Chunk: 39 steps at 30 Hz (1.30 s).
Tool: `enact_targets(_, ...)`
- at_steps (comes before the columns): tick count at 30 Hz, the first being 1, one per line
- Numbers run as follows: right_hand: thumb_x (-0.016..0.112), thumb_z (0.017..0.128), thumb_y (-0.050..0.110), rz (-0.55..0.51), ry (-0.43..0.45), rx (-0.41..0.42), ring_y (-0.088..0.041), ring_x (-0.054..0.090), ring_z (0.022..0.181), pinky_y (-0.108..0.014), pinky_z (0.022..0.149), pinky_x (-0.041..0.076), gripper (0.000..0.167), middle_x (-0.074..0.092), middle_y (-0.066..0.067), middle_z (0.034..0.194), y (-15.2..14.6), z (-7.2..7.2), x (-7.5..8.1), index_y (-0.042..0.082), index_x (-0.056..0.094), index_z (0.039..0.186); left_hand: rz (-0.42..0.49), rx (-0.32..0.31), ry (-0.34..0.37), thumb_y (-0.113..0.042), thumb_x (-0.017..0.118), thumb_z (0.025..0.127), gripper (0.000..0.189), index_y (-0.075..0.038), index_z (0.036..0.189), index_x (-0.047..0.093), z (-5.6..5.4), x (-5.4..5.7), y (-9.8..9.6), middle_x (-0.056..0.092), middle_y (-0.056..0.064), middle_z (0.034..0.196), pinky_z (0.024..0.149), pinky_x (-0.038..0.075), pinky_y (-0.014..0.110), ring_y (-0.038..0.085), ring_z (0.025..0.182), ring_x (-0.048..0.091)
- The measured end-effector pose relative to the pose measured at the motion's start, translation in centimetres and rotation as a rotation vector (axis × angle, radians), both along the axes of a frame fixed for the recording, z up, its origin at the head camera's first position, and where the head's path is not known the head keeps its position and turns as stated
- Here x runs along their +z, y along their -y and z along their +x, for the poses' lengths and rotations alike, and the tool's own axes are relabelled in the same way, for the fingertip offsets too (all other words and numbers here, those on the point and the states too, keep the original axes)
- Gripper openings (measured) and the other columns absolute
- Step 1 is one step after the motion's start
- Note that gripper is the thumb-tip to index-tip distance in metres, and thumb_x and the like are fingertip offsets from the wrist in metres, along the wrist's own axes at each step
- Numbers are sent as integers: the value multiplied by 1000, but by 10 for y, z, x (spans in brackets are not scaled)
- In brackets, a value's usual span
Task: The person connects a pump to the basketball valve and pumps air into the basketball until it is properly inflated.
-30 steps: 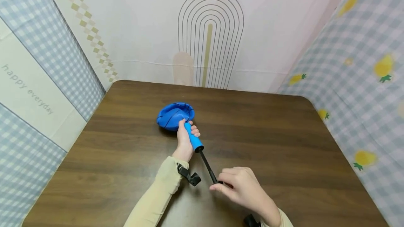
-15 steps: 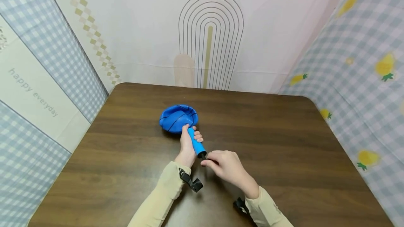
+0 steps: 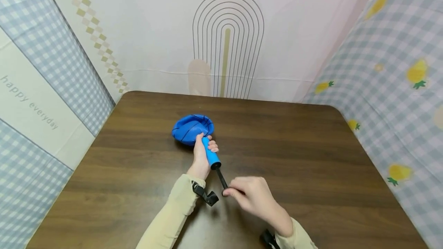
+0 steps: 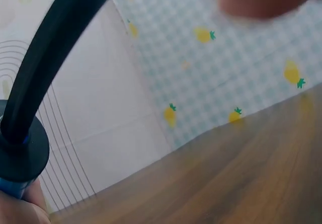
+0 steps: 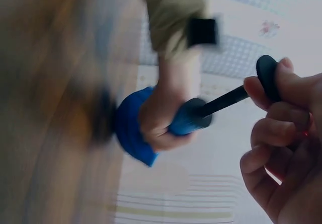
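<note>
A blue hand pump (image 3: 210,153) slants toward me, its barrel gripped in my left hand (image 3: 200,158). From the barrel's near end a black rod (image 3: 221,178) sticks out, partly drawn. Thumb and fingers of my right hand (image 3: 254,197) pinch the black handle (image 5: 268,78) at the rod's end, seen best in the right wrist view. Just beyond the left hand lies a crumpled, deflated blue ball (image 3: 192,129) with black lines, the pump's far end against it. In the left wrist view the black rod (image 4: 50,53) looms large and the right hand is blurred.
Both hands work over a brown wooden table (image 3: 294,145). A white patterned cloth (image 3: 155,30) hangs behind it, with checked cloths (image 3: 380,87) on the sides. Black straps (image 3: 205,193) circle the wrists over pale sleeves.
The right hand first pushed the rod into the barrel, then drew it partly back out toward me. The left hand keeps its grip on the pump beside the ball.
</note>
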State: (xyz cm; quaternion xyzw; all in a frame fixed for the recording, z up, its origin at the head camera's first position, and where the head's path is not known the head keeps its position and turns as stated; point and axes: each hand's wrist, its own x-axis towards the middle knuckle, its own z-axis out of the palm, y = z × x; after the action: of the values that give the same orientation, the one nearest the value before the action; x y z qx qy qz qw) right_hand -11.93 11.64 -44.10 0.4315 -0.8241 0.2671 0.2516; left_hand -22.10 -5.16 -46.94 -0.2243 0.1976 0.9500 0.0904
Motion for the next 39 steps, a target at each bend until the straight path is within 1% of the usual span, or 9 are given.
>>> enact_targets(5, 75, 81, 27, 34, 84, -81, 5, 39, 49, -7, 48, 29, 16, 57, 13, 61, 17, -28, -9, 23, 65, 70, 17, 6, 14, -43, 40, 101, 32, -15, 86, 42, 3, 0, 1, 36, -6, 58, 42, 32, 13, 3, 43, 34)
enact_targets(8, 76, 81, 27, 44, 104, -87, 5, 42, 50, -7, 49, 31, 12, 61, 12, 63, 23, -32, -9, 22, 68, 73, -2, 14, -5, -44, 40, 101, 33, -15, 84, 44, 3, 1, 4, 37, -6, 57, 42, 33, 13, 3, 42, 35)
enact_targets(15, 72, 83, 34, 67, -32, 11, 5, 31, 47, -7, 48, 24, 36, 41, 12, 53, 13, 1, 4, 22, 48, 60, 11, -14, -46, -39, 39, 102, 31, -14, 84, 44, -2, 3, 12, 37, -5, 57, 40, 33, 14, 4, 41, 35)
enact_targets(19, 64, 90, 39, 34, -56, 68, 7, 30, 47, -5, 50, 23, 34, 40, 14, 52, 7, 17, 10, 24, 51, 62, 27, -13, -40, -39, 41, 101, 30, -14, 85, 45, -3, 4, 11, 38, -5, 57, 40, 33, 14, 3, 42, 36)
enact_targets(22, 66, 89, 38, 20, -41, 54, 7, 30, 47, -4, 50, 23, 34, 41, 14, 52, 5, 14, 9, 24, 52, 61, 35, -31, -4, -39, 40, 102, 30, -14, 87, 43, -1, 2, 5, 37, -5, 58, 40, 33, 14, 3, 42, 35)
enact_targets(25, 72, 84, 34, 33, -4, -7, 7, 30, 47, -5, 48, 23, 34, 43, 14, 53, 5, -2, 4, 23, 50, 60, 28, -26, 27, -40, 40, 102, 30, -14, 88, 41, 2, -1, -3, 36, -5, 60, 41, 32, 13, 3, 43, 34)
enact_targets(28, 76, 80, 30, 69, 60, -61, 6, 33, 48, -6, 48, 23, 29, 46, 13, 54, 5, -19, -3, 23, 55, 62, -8, -7, 29, -42, 40, 101, 30, -14, 88, 40, 5, -6, -10, 35, -6, 60, 42, 32, 11, 1, 44, 34)
enact_targets(31, 76, 79, 29, 112, 78, -80, 5, 35, 47, -7, 47, 23, 26, 48, 12, 54, 7, -25, -11, 22, 57, 63, -52, -15, 21, -43, 40, 101, 31, -15, 87, 40, 6, -11, -12, 35, -7, 59, 42, 31, 11, 1, 43, 33)
enact_targets(39, 73, 82, 34, 171, -39, 8, 6, 26, 47, -7, 49, 20, 38, 36, 13, 52, 1, 9, -1, 23, 46, 58, -127, -36, -13, -41, 40, 100, 31, -15, 85, 42, -4, -12, -2, 35, -7, 56, 41, 28, 14, 2, 43, 31)
